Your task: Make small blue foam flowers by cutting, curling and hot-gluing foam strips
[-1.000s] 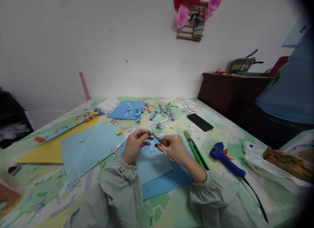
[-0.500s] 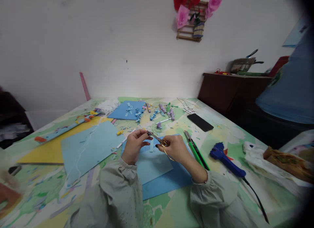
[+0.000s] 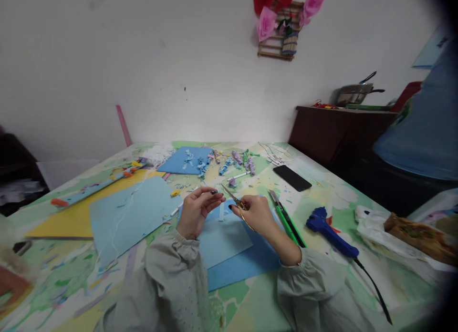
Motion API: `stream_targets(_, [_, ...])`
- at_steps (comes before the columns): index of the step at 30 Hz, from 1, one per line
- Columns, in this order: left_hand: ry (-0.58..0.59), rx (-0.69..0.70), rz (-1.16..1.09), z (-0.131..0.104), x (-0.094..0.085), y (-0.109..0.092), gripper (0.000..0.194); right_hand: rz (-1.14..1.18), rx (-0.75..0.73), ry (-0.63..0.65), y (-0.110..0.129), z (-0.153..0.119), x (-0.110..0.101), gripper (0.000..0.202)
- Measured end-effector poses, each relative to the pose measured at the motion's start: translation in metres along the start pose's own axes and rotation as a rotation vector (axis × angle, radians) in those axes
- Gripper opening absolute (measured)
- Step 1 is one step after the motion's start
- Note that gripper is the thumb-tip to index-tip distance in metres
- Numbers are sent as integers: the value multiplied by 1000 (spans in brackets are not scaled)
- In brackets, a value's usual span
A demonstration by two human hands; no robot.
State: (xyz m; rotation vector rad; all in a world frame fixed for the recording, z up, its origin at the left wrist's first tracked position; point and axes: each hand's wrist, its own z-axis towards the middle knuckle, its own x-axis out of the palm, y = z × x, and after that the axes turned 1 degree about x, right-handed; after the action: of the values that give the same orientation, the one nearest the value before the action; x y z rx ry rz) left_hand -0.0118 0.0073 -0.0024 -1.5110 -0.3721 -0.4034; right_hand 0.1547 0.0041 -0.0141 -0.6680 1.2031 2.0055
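Note:
My right hand (image 3: 255,213) holds a pair of gold-handled scissors (image 3: 236,198), their blades pointing up and left with a small gap between the tips. Just left of the blades, my left hand (image 3: 198,212) has its thumb and fingertips pinched together; whatever is between them is too small to make out. Below both hands lie a light blue sheet (image 3: 227,241) and a darker blue sheet (image 3: 246,263), with a narrow pale strip (image 3: 221,212) on top.
Right of my hands are a green box cutter (image 3: 289,222), a black phone (image 3: 292,178) and a blue glue gun (image 3: 331,232). Small curled paper pieces (image 3: 225,166) lie at the back. Blue (image 3: 132,212) and yellow sheets (image 3: 60,223) cover the left.
The scissors' tips have moved away from my left fingertips, leaving a gap, and their blades have parted slightly. My left fingers have drawn closer together.

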Motion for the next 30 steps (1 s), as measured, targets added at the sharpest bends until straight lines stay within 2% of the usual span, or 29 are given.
stream_targets(3, [-8,29,-33,1,0,0,19,10,-10,-4,2,-1,0,31])
stream_targets(12, [27,104,110,3,-2,7,30,10,-42,0,4,-4,0,28])
stream_targets(16, [61,101,146,3,-3,9,31,-10,-57,14,4,-5,1,24])
stream_targets(30, [70,57,162,1,0,8,31,-76,-68,22,5,-7,0,19])
